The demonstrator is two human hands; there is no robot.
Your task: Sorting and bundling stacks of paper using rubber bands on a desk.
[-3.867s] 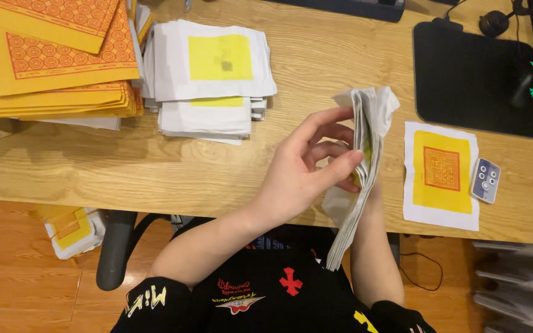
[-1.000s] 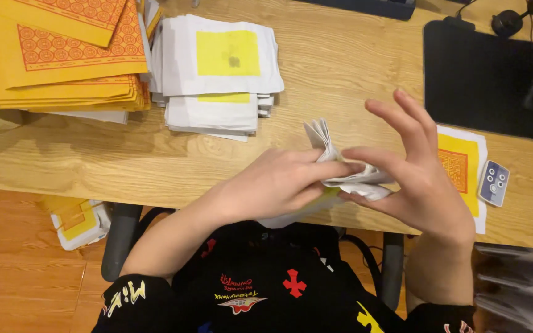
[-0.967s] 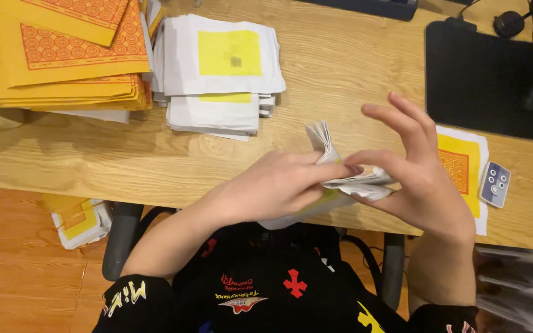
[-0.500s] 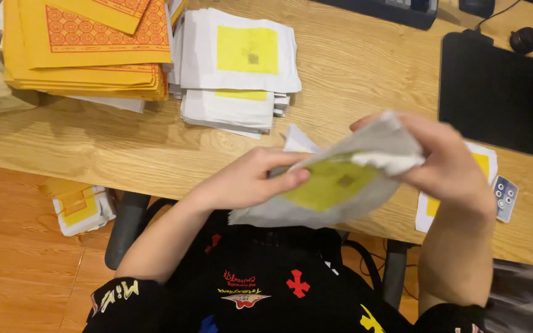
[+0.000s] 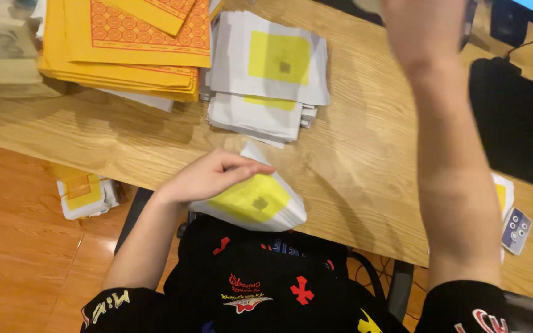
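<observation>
Head view: half a second ago both your hands were on the wad of white papers with the yellow square; now only your left hand (image 5: 208, 177) keeps it, thumb and fingers pinching the wad of papers (image 5: 255, 203) at the near edge of the wooden table (image 5: 365, 154), just over your lap. Your right hand (image 5: 421, 24) has let go and swung up toward the far side; its fingers run out of the top of the picture, so you cannot tell whether they are spread or curled. The work now rests on one hand. Beyond the wad lie the white paper stack (image 5: 269, 80) and, beside it, the orange paper stack (image 5: 124, 43).
</observation>
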